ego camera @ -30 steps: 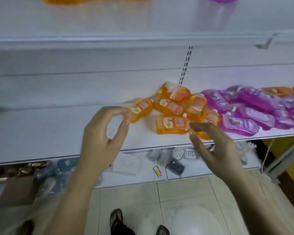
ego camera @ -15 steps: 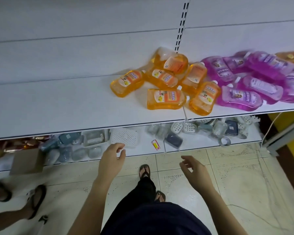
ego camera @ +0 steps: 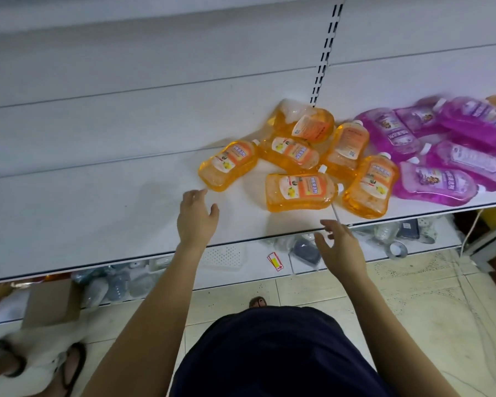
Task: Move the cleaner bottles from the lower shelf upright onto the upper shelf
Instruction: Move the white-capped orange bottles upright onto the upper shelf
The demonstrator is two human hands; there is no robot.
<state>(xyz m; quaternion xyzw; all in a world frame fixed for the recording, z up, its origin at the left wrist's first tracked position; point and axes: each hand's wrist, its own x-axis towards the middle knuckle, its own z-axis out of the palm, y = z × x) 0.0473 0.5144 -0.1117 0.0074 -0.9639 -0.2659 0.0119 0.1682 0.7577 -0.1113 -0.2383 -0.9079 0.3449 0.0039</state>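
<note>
Lower left: flat brown cardboard piece (ego camera: 53, 303); bottom centre: red-and-yellow price tag (ego camera: 275, 261) beside a white perforated plastic tray (ego camera: 225, 257); lower right: beige tiled floor (ego camera: 430, 305).

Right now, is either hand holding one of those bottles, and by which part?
Nothing is held. The left hand and the right hand are both open and empty, short of the orange bottles lying on the shelf.
</note>
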